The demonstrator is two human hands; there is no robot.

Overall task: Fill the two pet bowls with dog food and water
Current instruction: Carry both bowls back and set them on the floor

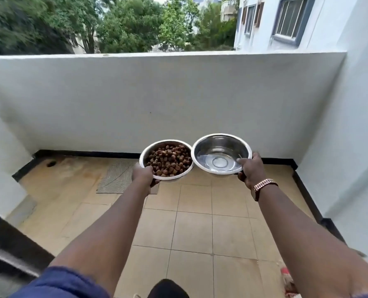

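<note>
I hold two round steel pet bowls out in front of me, above a tiled balcony floor. The left bowl (144, 155) is heaped with brown dog food (169, 160); my left hand (144, 175) grips its near rim, thumb inside. The right bowl (221, 137) holds clear water (218, 161); my right hand (252, 168), with a watch on the wrist, grips its near right rim. The two rims touch in the middle. Both bowls are level.
A beige tiled floor (193, 231) lies below, with a grey mat (118, 177) near the white parapet wall (168, 100). A drain hole (51, 163) sits at the far left corner. A food bag (287, 280) shows at the lower right. White walls close in both sides.
</note>
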